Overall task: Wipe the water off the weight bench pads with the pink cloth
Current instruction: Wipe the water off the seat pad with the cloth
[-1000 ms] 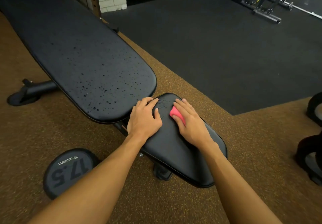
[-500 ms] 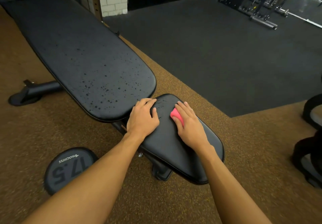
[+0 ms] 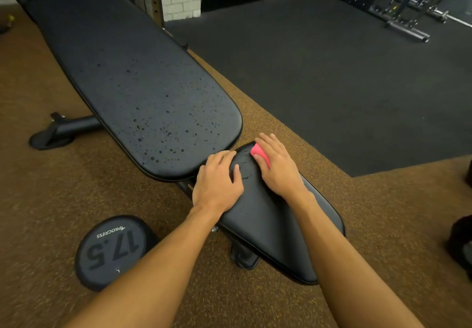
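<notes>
Right grip [image 3: 277,167], seemingly flat-fingered, presses the pink cloth [image 3: 259,154] on the seat pad [image 3: 268,225]; left grip [image 3: 217,184] rests flat: sweep firmly through the droplets [image 3: 245,177]

Left hand [image 3: 217,187], right hand [image 3: 278,172] — both bare.
</notes>
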A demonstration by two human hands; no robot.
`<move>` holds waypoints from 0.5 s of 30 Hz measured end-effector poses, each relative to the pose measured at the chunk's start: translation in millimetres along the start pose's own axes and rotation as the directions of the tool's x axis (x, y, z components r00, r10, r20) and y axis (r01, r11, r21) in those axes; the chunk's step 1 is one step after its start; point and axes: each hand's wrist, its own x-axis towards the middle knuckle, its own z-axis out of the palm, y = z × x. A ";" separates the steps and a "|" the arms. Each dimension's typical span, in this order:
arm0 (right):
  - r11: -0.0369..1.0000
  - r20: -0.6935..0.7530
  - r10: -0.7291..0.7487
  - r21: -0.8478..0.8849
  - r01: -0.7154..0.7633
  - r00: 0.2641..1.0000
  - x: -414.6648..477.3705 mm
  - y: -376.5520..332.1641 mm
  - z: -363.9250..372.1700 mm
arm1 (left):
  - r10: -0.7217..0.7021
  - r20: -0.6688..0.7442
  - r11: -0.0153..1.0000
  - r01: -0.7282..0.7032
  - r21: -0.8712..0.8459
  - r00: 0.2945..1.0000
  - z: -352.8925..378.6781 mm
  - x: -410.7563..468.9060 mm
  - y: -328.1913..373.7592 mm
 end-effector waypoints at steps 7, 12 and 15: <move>0.983 -0.080 0.186 0.024 -0.185 0.979 19.8 11.2 7.7 | -0.016 -0.008 1.000 0.016 -0.022 1.000 -1.4 0.6 2.6; 1.000 -0.003 -0.020 -0.009 0.020 1.000 22.9 -5.1 9.3 | -0.017 -0.014 1.000 0.017 -0.023 1.000 0.2 1.2 0.4; 1.000 -0.023 -0.024 0.018 0.025 0.999 5.3 11.7 -0.8 | -0.018 -0.021 1.000 0.017 -0.023 1.000 0.3 0.5 1.6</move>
